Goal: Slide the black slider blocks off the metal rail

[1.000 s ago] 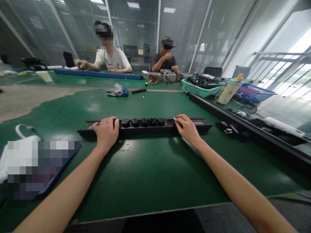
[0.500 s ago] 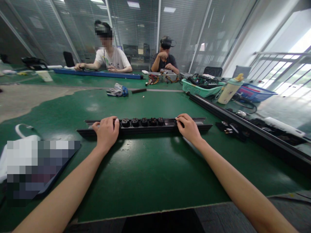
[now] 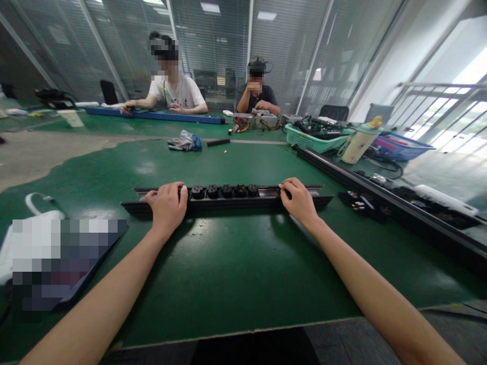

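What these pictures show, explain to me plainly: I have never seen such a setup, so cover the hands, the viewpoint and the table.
There is no machine: these are a person's bare hands, seen from a camera on that person's head, looking forward and down. The left hand and right hand are on a black channel on the green table; their exact grip is partly hidden. Five round black pieces sit in a row between them. To the right lies a long black rail; farther off is a green basket. Two people sit across the table.
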`<state>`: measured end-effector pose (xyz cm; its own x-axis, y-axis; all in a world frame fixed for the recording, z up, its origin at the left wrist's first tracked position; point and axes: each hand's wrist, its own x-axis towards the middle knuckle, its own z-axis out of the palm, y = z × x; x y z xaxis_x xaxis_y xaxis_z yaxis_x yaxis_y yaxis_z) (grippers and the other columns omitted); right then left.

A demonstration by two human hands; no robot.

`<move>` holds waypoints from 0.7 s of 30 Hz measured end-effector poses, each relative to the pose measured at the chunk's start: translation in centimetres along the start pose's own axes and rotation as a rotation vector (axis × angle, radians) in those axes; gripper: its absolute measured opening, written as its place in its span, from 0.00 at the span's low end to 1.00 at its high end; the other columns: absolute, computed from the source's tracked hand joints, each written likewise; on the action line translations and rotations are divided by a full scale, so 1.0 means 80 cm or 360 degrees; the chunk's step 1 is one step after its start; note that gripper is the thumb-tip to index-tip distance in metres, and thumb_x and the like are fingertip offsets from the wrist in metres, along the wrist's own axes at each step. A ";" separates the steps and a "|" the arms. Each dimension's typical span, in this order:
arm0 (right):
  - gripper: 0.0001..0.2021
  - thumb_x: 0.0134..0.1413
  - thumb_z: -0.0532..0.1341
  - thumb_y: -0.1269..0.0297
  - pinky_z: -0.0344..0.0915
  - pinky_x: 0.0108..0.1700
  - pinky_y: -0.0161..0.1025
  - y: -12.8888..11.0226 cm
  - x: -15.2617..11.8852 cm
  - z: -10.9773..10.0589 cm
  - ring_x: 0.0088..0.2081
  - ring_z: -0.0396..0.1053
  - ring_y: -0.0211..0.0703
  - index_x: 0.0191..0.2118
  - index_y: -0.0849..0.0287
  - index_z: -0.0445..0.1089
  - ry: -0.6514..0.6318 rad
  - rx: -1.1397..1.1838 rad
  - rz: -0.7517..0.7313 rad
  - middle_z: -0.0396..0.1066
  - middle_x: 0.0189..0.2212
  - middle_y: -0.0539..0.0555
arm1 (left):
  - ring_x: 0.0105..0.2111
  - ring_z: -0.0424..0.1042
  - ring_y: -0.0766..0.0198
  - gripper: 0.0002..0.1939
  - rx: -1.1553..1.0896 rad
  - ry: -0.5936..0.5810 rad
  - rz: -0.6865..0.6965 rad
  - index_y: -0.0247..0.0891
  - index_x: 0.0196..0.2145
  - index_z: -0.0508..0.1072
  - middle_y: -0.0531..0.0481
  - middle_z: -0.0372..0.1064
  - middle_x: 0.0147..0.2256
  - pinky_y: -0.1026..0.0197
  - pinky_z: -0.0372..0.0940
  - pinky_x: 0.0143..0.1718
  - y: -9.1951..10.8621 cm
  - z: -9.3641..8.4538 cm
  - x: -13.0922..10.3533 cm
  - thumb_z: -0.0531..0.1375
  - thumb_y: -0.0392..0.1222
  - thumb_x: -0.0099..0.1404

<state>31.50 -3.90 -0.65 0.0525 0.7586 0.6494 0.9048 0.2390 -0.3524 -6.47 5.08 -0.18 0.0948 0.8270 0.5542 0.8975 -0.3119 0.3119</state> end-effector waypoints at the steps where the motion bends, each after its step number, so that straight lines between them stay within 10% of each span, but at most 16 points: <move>1: 0.12 0.67 0.56 0.67 0.74 0.54 0.53 0.000 0.000 0.000 0.49 0.75 0.55 0.39 0.55 0.77 0.0004 -0.0002 0.0008 0.76 0.46 0.63 | 0.58 0.72 0.43 0.23 0.0001 0.0003 -0.0002 0.41 0.52 0.75 0.34 0.79 0.55 0.38 0.52 0.62 0.000 0.000 0.000 0.45 0.51 0.78; 21: 0.12 0.66 0.56 0.68 0.74 0.53 0.53 0.005 -0.001 -0.002 0.47 0.75 0.56 0.37 0.56 0.78 0.0049 -0.0034 0.0050 0.76 0.45 0.64 | 0.59 0.71 0.43 0.23 -0.0008 -0.0006 -0.0003 0.41 0.53 0.74 0.34 0.78 0.56 0.38 0.52 0.62 -0.002 0.001 0.000 0.44 0.51 0.78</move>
<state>31.94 -3.91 -0.75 0.0935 0.7465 0.6588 0.9112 0.2025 -0.3587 -6.59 5.17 -0.29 0.0950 0.8293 0.5507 0.8953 -0.3130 0.3169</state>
